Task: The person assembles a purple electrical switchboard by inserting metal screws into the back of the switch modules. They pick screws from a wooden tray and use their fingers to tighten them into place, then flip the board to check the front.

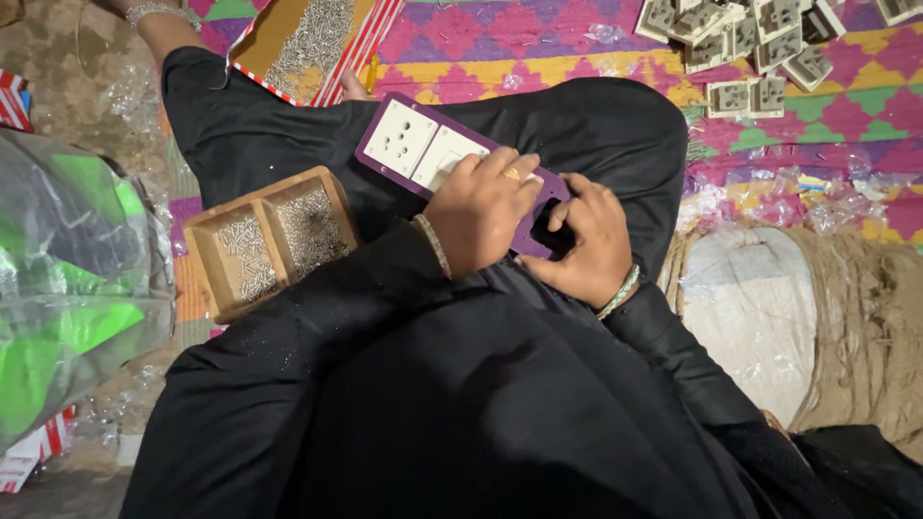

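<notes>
The left hand (481,207) lies curled, fingers together, pressing down on the white switch module (444,159) set in the purple plate (452,173), which rests across the person's lap. The right hand (585,240), at four o'clock from the left, pinches its bent fingers on the plate's near end beside an open cut-out. A wooden two-compartment tray (269,240) of small screws sits at nine o'clock, and a pile of white socket modules (750,43) lies on the patterned mat (538,43) at two o'clock.
</notes>
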